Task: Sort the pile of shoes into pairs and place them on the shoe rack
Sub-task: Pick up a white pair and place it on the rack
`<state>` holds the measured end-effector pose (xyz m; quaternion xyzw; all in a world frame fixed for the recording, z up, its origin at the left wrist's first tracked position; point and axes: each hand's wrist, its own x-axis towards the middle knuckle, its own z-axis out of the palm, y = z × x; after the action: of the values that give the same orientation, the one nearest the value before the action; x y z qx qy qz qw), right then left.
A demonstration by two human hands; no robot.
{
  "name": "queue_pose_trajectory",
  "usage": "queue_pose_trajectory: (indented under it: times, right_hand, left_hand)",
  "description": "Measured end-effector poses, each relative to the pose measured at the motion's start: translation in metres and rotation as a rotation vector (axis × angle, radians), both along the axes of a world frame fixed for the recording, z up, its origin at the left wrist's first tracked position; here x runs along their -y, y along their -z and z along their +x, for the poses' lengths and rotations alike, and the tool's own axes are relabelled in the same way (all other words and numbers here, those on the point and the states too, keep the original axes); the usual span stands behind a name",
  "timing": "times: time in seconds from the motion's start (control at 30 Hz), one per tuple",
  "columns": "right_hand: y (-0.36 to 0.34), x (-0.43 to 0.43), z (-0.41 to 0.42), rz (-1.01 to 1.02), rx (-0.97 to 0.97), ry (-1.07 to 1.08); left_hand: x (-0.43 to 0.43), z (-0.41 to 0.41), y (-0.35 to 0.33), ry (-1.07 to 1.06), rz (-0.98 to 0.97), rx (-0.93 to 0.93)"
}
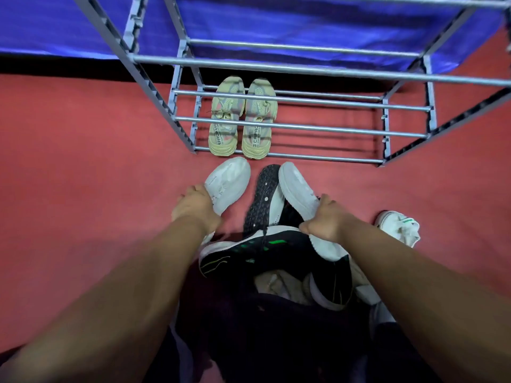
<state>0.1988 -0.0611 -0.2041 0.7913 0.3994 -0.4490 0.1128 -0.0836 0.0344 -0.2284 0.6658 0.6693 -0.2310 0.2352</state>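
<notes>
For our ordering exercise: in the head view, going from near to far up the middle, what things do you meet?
Pile of shoes → black shoe with studded sole → yellow pair of shoes on the bottom bars of the shoe rack → blue cloth.

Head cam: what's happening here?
A person is sorting shoes in front of a metal shoe rack. The left hand grips one white sneaker; the right hand grips another white shoe. A yellow pair already sits on the bottom shelf. Black shoes and a white-green one remain on the floor.
</notes>
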Motion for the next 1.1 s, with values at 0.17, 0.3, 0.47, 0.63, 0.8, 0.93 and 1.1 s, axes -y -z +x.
queue_pose_trajectory:
  times: [0.17,0.3,0.47,0.63,0.8,0.93,1.1]
  right_hand:
    - [-0.040,0.022,0.004,0.084,-0.054,0.105]
    - [-0.051,0.041,-0.016,0.373,0.151,0.076]
    - [-0.053,0.088,-0.059,0.259,0.078,-0.036]
    - [-0.046,0.104,-0.057,0.178,0.026,0.013]
    - [-0.037,0.089,-0.044,0.051,-0.075,0.142]
    - [-0.030,0.069,-0.034,0.039,-0.159,0.245]
    - [-0.030,0.053,-0.030,0.001,-0.177,0.182]
  left_hand:
    - [0.023,0.021,-0.067,-0.008,0.031,0.065]
    - [0.051,0.049,-0.083,-0.087,0.052,0.207]
    - [0.124,0.065,-0.074,-0.017,-0.057,0.343]
    - [0.158,0.047,-0.053,-0.167,-0.063,0.446]
    - [0.145,0.043,-0.048,-0.321,-0.284,0.563]
    - [0.129,0.050,-0.054,-0.301,-0.352,0.519]
    - [0.113,0.061,-0.055,-0.370,-0.423,0.510]
